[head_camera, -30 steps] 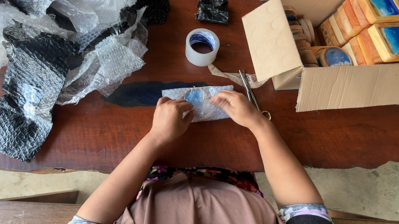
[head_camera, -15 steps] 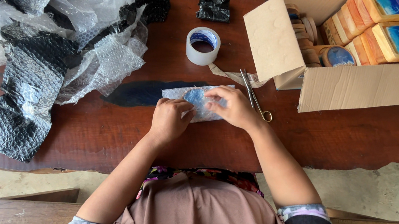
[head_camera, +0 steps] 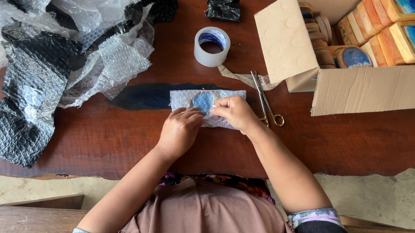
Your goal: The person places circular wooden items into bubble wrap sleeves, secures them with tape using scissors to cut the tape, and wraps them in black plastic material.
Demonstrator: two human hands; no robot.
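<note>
Both hands are working on a small round blue object wrapped in clear bubble wrap (head_camera: 204, 101), which is lying flat on the dark red-brown wooden table (head_camera: 109, 135), near the middle and just ahead of the person. The left hand (head_camera: 179, 131) is resting on the near edge of the parcel, fingers curled together and pressing the wrap down. The right hand (head_camera: 237, 113) is covering the parcel's right end, fingertips bunched and pinching a fold of the wrap against the object.

Judgement on handling: the parcel appears light; the wrap is soft, springy and rather slippery, so folds are likely to spring open unless they are being held flat. The object inside seems rigid and possibly breakable. Best hold is across the folded edges, pressing down over the hard core.

Surroundings: metal scissors with gold-coloured handles (head_camera: 267, 104) are lying just right of the right hand, almost touching it. A roll of clear packing tape (head_camera: 211, 46) is standing farther off, behind the parcel. An open brown cardboard box (head_camera: 371, 90) of orange-and-blue wooden pieces is occupying the far right. A loose heap of clear and black bubble wrap (head_camera: 53, 32) is crowding the left side, well apart from the hands.
</note>
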